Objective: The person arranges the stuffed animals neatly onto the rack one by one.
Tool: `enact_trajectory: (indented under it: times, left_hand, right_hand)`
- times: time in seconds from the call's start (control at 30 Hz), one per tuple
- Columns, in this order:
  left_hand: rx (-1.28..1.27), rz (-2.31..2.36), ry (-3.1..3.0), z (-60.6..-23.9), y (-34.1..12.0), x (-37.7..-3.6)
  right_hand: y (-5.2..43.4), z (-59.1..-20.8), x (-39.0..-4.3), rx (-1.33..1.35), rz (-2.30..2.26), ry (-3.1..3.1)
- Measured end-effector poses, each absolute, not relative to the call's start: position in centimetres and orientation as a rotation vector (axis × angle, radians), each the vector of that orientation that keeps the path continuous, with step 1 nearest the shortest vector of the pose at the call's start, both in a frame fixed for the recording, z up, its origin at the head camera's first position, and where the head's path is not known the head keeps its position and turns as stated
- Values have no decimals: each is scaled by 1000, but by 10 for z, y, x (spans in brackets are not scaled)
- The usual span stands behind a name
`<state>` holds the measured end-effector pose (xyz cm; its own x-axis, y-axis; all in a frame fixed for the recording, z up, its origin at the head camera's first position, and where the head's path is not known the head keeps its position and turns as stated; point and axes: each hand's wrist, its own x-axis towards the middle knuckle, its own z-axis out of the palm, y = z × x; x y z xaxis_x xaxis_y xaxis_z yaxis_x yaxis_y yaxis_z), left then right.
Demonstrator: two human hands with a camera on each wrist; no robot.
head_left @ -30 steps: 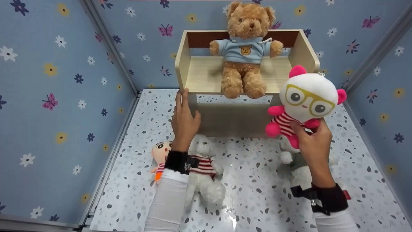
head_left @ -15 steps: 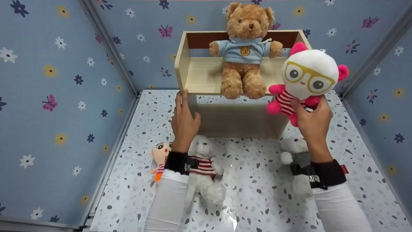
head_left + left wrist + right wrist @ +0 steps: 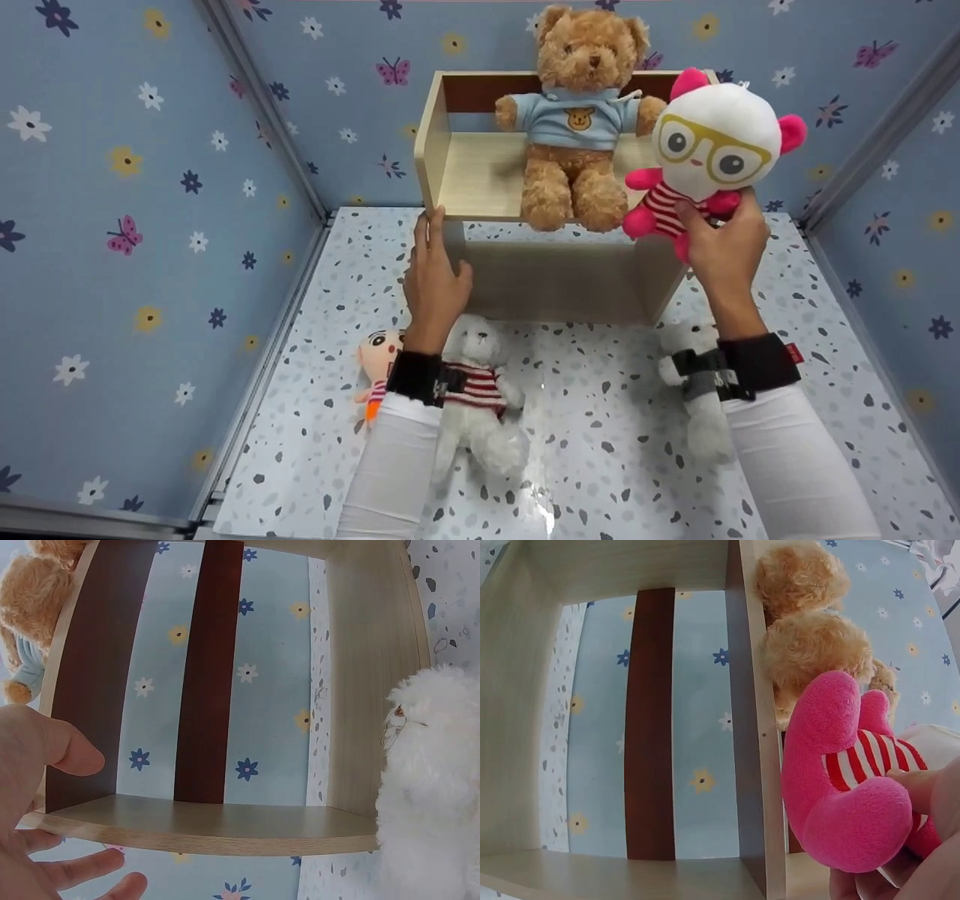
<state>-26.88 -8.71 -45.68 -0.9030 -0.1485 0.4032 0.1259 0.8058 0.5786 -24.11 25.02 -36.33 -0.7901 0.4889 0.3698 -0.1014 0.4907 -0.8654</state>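
Note:
My right hand [image 3: 721, 244] grips a white plush with pink ears, yellow glasses and a striped shirt [image 3: 705, 154] by its lower body, holding it at the right end of the upper shelf of a wooden shelf unit [image 3: 439, 161]. The right wrist view shows its pink leg [image 3: 840, 787] beside the shelf edge. A brown teddy bear in a blue shirt [image 3: 577, 120] sits on that shelf. My left hand [image 3: 435, 277] rests with straight fingers against the shelf unit's left front edge; the left wrist view shows the fingers [image 3: 52, 750] by the board.
On the speckled floor [image 3: 592, 450] lie a white bear in a striped shirt [image 3: 480, 405], a small doll with an orange body [image 3: 375, 364] and a white-and-grey plush [image 3: 701, 405] under my right forearm. Blue flowered walls [image 3: 135, 225] close in left, right and behind.
My right hand has lifted the glasses plush up and slightly left, from in front of the lower shelf to beside the brown bear. The left hand has stayed on the shelf edge.

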Motion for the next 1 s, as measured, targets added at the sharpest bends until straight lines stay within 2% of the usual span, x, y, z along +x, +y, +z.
enact_trajectory:
  times: [0.5, 1.0]
  left_hand:
    - [14, -847, -2546, -459, -86, -269]
    - [27, -855, -2562, -459, -85, -269]
  right_hand:
    - [246, -355, -272, -398, 1336, -2184]
    - [250, -357, -278, -352, 1345, -2395]
